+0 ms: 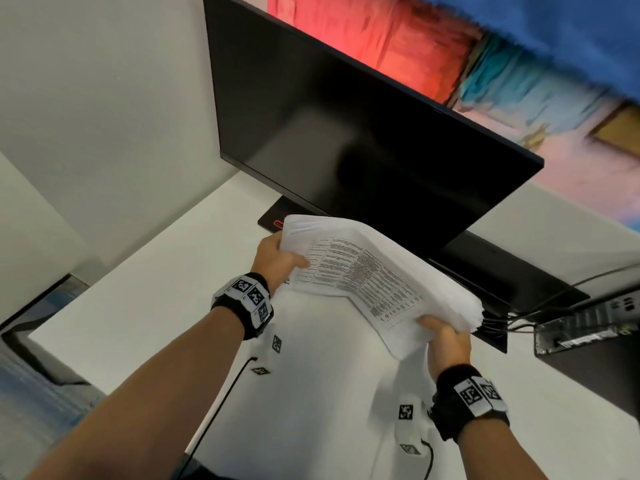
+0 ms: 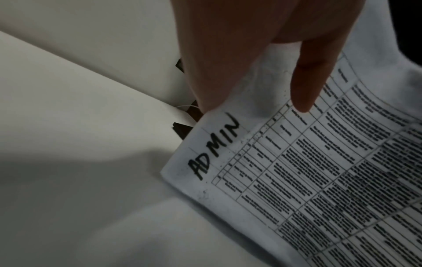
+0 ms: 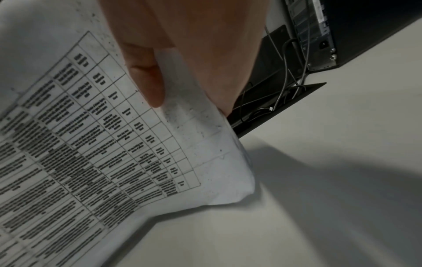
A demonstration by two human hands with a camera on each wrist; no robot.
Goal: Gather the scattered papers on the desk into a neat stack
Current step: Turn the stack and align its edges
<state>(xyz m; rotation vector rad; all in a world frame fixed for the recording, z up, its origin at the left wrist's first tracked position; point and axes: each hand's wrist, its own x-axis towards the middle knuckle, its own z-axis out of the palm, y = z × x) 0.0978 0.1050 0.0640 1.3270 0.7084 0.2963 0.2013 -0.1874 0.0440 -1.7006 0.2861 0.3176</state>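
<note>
A thick stack of white papers (image 1: 367,271) is held above the white desk (image 1: 138,306) in front of the monitor. Its top sheet carries a printed table and the handwritten word ADMIN (image 2: 214,144). My left hand (image 1: 277,258) grips the stack's left edge, thumb (image 2: 308,86) on top, the other fingers hidden under the sheets. My right hand (image 1: 446,337) grips the near right corner, thumb (image 3: 146,75) pressed on the top sheet (image 3: 91,144). The stack sags a little between the two hands.
A black monitor (image 1: 346,133) stands just behind the papers on a dark base (image 1: 273,216). A black computer case (image 1: 588,334) with cables (image 3: 285,81) sits at the right. Small marker tags (image 1: 405,412) and a thin black cable (image 1: 221,400) lie on the near desk.
</note>
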